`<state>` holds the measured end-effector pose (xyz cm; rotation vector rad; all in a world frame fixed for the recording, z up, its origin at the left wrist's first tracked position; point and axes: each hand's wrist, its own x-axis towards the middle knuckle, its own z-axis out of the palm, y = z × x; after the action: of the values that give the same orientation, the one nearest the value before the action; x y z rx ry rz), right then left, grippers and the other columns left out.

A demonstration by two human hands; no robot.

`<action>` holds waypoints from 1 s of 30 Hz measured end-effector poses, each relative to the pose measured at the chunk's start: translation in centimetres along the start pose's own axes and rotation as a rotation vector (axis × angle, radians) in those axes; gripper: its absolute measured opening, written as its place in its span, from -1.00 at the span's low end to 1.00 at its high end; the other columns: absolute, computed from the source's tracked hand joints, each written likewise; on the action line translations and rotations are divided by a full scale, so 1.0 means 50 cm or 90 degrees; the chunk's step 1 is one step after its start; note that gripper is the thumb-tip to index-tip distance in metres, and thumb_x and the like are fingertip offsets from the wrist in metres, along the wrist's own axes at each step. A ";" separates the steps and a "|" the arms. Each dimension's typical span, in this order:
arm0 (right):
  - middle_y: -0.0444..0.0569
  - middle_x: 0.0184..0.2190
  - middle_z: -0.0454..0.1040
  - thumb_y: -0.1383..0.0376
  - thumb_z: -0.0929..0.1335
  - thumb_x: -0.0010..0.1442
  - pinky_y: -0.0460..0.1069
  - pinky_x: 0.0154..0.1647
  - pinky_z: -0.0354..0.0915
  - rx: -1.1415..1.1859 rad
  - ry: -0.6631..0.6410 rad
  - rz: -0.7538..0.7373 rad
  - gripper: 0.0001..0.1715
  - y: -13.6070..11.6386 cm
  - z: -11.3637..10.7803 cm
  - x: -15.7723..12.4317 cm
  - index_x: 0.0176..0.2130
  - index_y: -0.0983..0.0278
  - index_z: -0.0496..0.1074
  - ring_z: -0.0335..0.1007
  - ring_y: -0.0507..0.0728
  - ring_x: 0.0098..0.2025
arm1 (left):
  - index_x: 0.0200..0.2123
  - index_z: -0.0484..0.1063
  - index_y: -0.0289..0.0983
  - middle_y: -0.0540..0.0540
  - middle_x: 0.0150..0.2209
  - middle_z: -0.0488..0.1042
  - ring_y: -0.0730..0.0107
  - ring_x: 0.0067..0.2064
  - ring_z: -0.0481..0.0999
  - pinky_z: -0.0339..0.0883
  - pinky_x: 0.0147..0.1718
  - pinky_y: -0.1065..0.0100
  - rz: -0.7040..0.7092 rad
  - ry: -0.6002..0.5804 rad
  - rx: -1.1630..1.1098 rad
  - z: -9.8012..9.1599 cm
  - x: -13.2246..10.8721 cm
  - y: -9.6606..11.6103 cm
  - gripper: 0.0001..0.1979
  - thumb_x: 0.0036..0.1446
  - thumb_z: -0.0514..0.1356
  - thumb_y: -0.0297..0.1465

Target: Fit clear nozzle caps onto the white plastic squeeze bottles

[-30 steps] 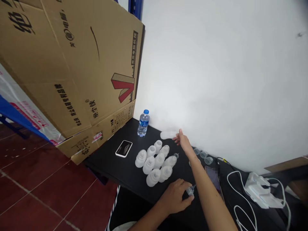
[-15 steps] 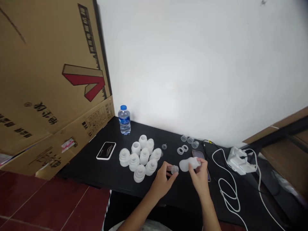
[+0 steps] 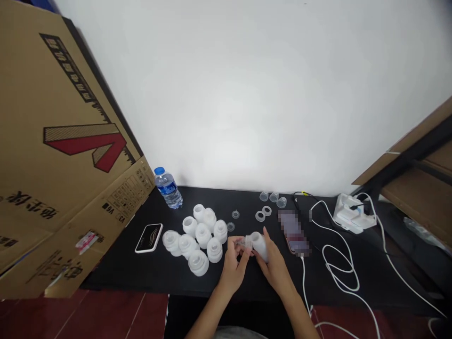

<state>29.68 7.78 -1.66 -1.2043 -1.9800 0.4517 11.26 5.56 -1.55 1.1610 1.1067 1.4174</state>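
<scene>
Left hand pinching a small clear plastic cap at the neck of a frosted white plastic bottle gripped in the right hand above the black table, beside a cluster of apparently finished white plastic bottles, with clear plastic cups and rings seemingly left to fit.

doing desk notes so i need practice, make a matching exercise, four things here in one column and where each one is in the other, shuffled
Things
1. water bottle
2. phone
3. white charger
4. frosted bottle

Places
A. back right of the desk
B. in the right hand
C. beside the cardboard
D. flat on the desk, right of the frosted bottle

Pairs: 1-C, 2-D, 3-A, 4-B
</scene>
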 end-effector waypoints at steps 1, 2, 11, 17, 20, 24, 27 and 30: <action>0.15 0.30 0.55 0.19 0.34 0.56 0.32 0.28 0.54 -0.008 -0.008 -0.008 -0.14 -0.001 -0.003 0.002 0.64 0.04 -0.04 0.57 0.37 0.28 | 0.10 0.32 -0.18 -0.16 -0.06 0.61 0.20 -0.14 0.72 0.54 -0.13 0.18 -0.002 0.009 -0.005 0.000 0.001 0.001 -0.60 0.49 0.22 -0.01; 0.13 0.29 0.56 0.20 0.35 0.55 0.32 0.27 0.55 -0.011 -0.011 -0.013 -0.17 -0.002 -0.007 0.003 0.63 0.01 0.02 0.58 0.37 0.27 | 0.07 0.32 -0.18 -0.14 -0.11 0.61 0.22 -0.18 0.71 0.53 -0.18 0.21 -0.005 0.015 -0.008 0.000 0.001 0.003 -0.61 0.50 0.21 0.00; 0.07 0.19 0.64 0.18 0.43 0.50 0.33 0.15 0.61 0.028 -0.029 -0.039 -0.29 -0.004 -0.019 -0.005 0.52 -0.06 0.28 0.65 0.37 0.11 | 0.06 0.46 -0.18 -0.04 -0.28 0.54 0.33 -0.36 0.50 0.46 -0.30 0.30 -0.033 0.079 0.045 -0.002 0.013 0.021 -0.50 0.46 0.17 0.13; 0.07 0.22 0.62 0.28 0.40 0.50 0.35 0.15 0.59 0.023 -0.022 -0.057 -0.27 -0.016 -0.026 -0.006 0.53 -0.08 0.27 0.61 0.39 0.12 | -0.06 0.52 -0.20 -0.03 -0.33 0.53 0.33 -0.37 0.50 0.43 -0.33 0.32 -0.023 0.068 0.058 -0.005 0.017 0.027 -0.52 0.47 0.17 0.11; 0.11 0.17 0.57 0.37 0.36 0.48 0.33 0.14 0.60 0.017 0.008 -0.054 -0.26 -0.016 -0.026 -0.012 0.51 -0.09 0.31 0.59 0.38 0.14 | -0.22 0.46 -0.20 0.00 -0.41 0.50 0.36 -0.41 0.47 0.39 -0.36 0.35 -0.031 0.067 0.048 -0.005 0.018 0.027 -0.52 0.44 0.21 0.11; 0.13 0.12 0.47 0.37 0.36 0.45 0.28 0.13 0.62 0.024 0.034 -0.033 -0.32 -0.008 -0.019 -0.018 0.44 -0.05 0.38 0.58 0.35 0.14 | -0.26 0.46 -0.21 -0.02 -0.42 0.52 0.35 -0.40 0.49 0.39 -0.36 0.35 -0.032 0.064 0.037 -0.007 0.017 0.027 -0.50 0.41 0.25 0.12; 0.15 0.12 0.43 0.28 0.47 0.36 0.30 0.14 0.59 0.060 0.097 -0.016 -0.41 -0.005 -0.017 -0.016 0.32 0.08 0.38 0.55 0.37 0.16 | -0.10 0.55 -0.23 -0.07 -0.32 0.58 0.31 -0.34 0.53 0.43 -0.32 0.34 -0.031 0.051 0.046 -0.007 0.015 0.030 -0.51 0.42 0.24 0.11; 0.18 0.12 0.42 0.22 0.53 0.26 0.34 0.18 0.55 0.102 0.157 0.006 -0.45 -0.007 -0.021 -0.012 0.16 0.14 0.34 0.51 0.39 0.19 | 0.09 0.56 -0.21 -0.13 -0.17 0.63 0.28 -0.26 0.58 0.49 -0.25 0.30 -0.031 0.021 0.052 -0.005 0.014 0.033 -0.51 0.47 0.20 0.07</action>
<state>30.41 7.00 -0.98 -1.1121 -1.6969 0.4355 10.74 6.01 0.10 1.1633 1.2187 1.3690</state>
